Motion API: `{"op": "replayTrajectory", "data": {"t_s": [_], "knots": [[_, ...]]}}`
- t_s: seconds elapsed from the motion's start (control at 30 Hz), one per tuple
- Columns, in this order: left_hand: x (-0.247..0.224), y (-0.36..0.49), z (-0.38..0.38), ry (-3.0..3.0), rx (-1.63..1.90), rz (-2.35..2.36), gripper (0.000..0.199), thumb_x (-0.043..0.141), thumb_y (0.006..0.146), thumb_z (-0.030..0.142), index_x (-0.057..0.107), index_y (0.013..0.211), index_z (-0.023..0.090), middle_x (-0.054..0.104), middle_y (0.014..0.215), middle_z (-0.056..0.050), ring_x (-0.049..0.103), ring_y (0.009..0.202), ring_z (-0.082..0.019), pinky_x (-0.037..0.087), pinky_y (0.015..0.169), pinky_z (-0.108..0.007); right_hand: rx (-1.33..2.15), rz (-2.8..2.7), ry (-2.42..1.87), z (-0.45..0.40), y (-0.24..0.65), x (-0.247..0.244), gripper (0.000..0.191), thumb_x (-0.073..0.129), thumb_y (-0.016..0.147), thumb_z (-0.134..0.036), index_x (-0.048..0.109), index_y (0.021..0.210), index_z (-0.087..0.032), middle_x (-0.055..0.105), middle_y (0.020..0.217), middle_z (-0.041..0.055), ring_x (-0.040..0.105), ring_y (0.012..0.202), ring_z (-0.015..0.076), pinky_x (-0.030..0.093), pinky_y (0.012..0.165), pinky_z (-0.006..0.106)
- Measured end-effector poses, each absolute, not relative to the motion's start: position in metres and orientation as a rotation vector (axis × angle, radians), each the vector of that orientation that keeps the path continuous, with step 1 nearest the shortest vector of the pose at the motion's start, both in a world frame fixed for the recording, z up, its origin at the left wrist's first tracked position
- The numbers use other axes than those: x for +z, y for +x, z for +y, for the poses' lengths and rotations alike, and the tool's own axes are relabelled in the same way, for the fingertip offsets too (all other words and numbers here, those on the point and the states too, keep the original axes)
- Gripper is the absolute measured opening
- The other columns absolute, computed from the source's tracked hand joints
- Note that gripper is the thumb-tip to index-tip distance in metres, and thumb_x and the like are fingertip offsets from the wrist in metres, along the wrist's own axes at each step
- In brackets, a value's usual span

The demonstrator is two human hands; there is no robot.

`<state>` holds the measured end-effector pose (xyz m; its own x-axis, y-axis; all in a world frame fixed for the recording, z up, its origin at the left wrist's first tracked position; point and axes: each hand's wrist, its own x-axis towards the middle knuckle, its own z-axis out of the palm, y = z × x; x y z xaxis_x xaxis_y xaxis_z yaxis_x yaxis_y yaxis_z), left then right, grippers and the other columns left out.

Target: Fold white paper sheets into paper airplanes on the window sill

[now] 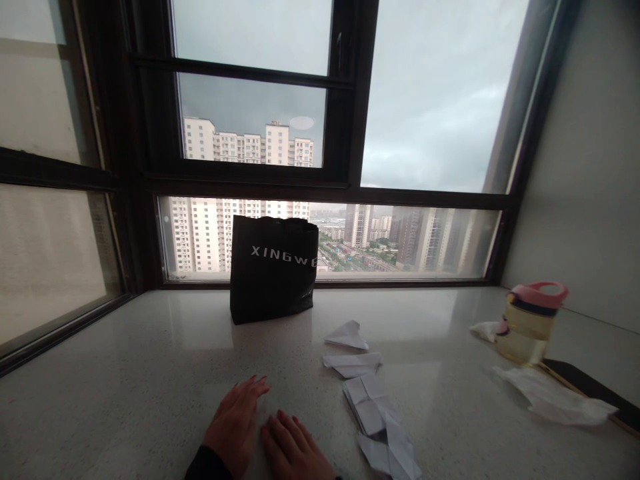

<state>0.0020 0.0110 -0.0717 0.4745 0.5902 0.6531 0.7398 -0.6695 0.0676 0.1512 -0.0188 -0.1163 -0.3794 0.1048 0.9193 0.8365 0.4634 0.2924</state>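
Observation:
My left hand [234, 421] lies on the speckled white windowsill [150, 400] at the bottom of the view, its fingers stretched out. Beside it my right hand [295, 448] rests palm down, with its fingers laid flat. A pale patch, maybe paper, shows between the hands; I cannot make out its shape. To the right of my right hand are several folded white papers: a pointed one [347, 335], a long narrow one [353, 365], a squarish one [369, 403] and another folded one [390, 450] nearest me.
A black bag with white lettering [274, 270] stands upright by the window. On the right are a bottle with a pink lid [530, 327], a crumpled tissue [555, 398] and a flat dark object, perhaps a phone [583, 379]. Dark window frames [260, 180] border the sill.

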Motion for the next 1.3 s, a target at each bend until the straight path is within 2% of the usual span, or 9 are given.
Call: {"op": "replayTrajectory", "data": {"t_s": [0.17,0.33,0.5,0.63,0.87,1.07,1.3], "knots": [[-0.093,-0.003,0.02,-2.491,-0.807,-1.242,0.04,0.034,0.075,0.024,0.045,0.114,0.023,0.053,0.114,-0.004,0.046,0.105,-0.018,0.037,0.088,-0.035,-1.038,-1.917,-0.822,-0.014,0.156,-0.127,0.027,0.031,0.085,-0.028,0.053,0.095,-0.017,0.065,0.083,0.0042,0.059,0.077,0.0159,0.045,0.072,0.025],[-0.104,0.0,0.02,-2.593,-0.632,-1.244,0.043,0.035,0.076,0.022,0.042,0.118,0.024,0.049,0.118,-0.002,0.044,0.108,-0.017,0.035,0.09,-0.031,-1.051,-1.839,-0.806,-0.016,0.154,-0.118,0.03,0.026,0.086,-0.024,0.055,0.093,-0.018,0.066,0.081,0.0027,0.059,0.075,0.0147,0.043,0.072,0.024],[-0.089,0.004,0.013,-2.628,-0.46,-1.343,0.046,0.033,0.075,0.018,0.038,0.12,0.023,0.044,0.122,-0.003,0.04,0.111,-0.02,0.033,0.09,-0.037,-0.988,-1.711,-0.815,-0.024,0.148,-0.099,0.041,0.016,0.088,-0.02,0.057,0.084,-0.019,0.066,0.073,-0.0002,0.059,0.069,0.0129,0.044,0.066,0.022],[-0.077,0.01,0.006,-2.634,-0.354,-1.426,0.049,0.032,0.072,0.014,0.039,0.12,0.023,0.043,0.123,-0.004,0.039,0.112,-0.023,0.032,0.089,-0.043,-0.966,-1.68,-0.831,-0.028,0.145,-0.093,0.041,0.017,0.088,-0.02,0.058,0.081,-0.02,0.066,0.069,-0.001,0.06,0.067,0.0128,0.044,0.065,0.022],[-0.06,0.02,-0.012,-2.535,-0.418,-1.526,0.054,0.033,0.065,0.006,0.045,0.115,0.023,0.043,0.123,-0.002,0.036,0.114,-0.021,0.027,0.092,-0.042,-0.956,-1.662,-0.834,-0.03,0.144,-0.087,0.042,0.017,0.088,-0.022,0.058,0.078,-0.02,0.067,0.066,-0.0018,0.061,0.064,0.0127,0.045,0.062,0.022],[-0.041,0.024,-0.021,-2.57,-0.245,-1.655,0.056,0.03,0.066,0.005,0.041,0.118,0.024,0.037,0.127,0.002,0.03,0.118,-0.017,0.022,0.096,-0.038,-0.948,-1.625,-0.833,-0.03,0.143,-0.084,0.046,0.015,0.089,-0.022,0.059,0.074,-0.021,0.067,0.064,-0.004,0.061,0.06,0.0119,0.045,0.058,0.021],[-0.046,0.016,-0.009,-2.734,-0.139,-1.605,0.054,0.031,0.071,0.011,0.033,0.123,0.026,0.031,0.13,0.001,0.026,0.119,-0.02,0.023,0.096,-0.04,-0.943,-1.636,-0.843,-0.029,0.142,-0.09,0.046,0.014,0.089,-0.021,0.058,0.076,-0.022,0.067,0.067,-0.0028,0.06,0.064,0.0124,0.043,0.063,0.022]]}}
